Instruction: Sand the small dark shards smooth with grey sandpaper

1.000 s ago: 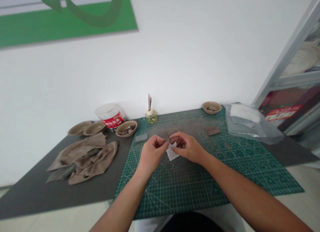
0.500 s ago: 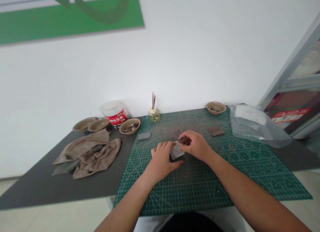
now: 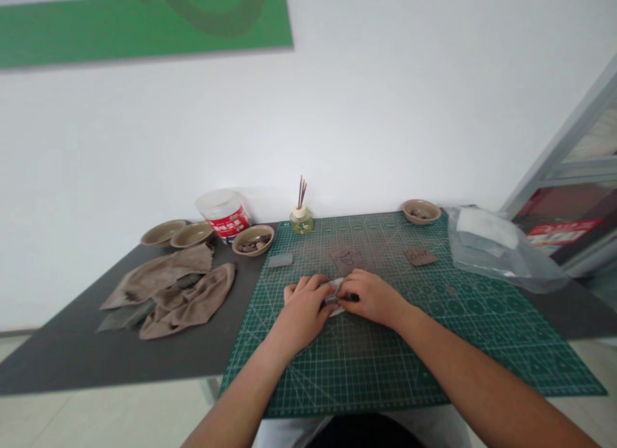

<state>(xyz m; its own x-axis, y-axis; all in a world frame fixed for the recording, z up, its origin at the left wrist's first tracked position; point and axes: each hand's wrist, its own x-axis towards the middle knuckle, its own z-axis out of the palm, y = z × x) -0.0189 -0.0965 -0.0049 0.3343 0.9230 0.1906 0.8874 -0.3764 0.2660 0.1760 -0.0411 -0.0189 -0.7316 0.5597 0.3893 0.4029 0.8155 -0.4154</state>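
Note:
Both hands meet at the middle of a green cutting mat [image 3: 385, 364]. My left hand [image 3: 303, 306] lies on the mat with fingers curled onto a small white slip of paper [image 3: 335, 286]. My right hand [image 3: 371, 297] is closed, pinching a small dark thing I cannot make out against that slip. Most of the slip is hidden under the fingers. Just beyond the hands lies a brown tag with writing [image 3: 346, 260].
A second brown tag [image 3: 420, 256] and a bowl [image 3: 421, 211] sit far right, beside a clear plastic bag [image 3: 501, 250]. A reed diffuser [image 3: 301, 220], white tub [image 3: 222, 215], three bowls [image 3: 252, 239] and brown cloths [image 3: 173, 294] lie left. A small grey patch [image 3: 280, 260] rests near the mat's edge.
Both hands came down from just above the mat onto it. The left hand went from a pinch to resting on the white slip, and the right hand pressed in against it.

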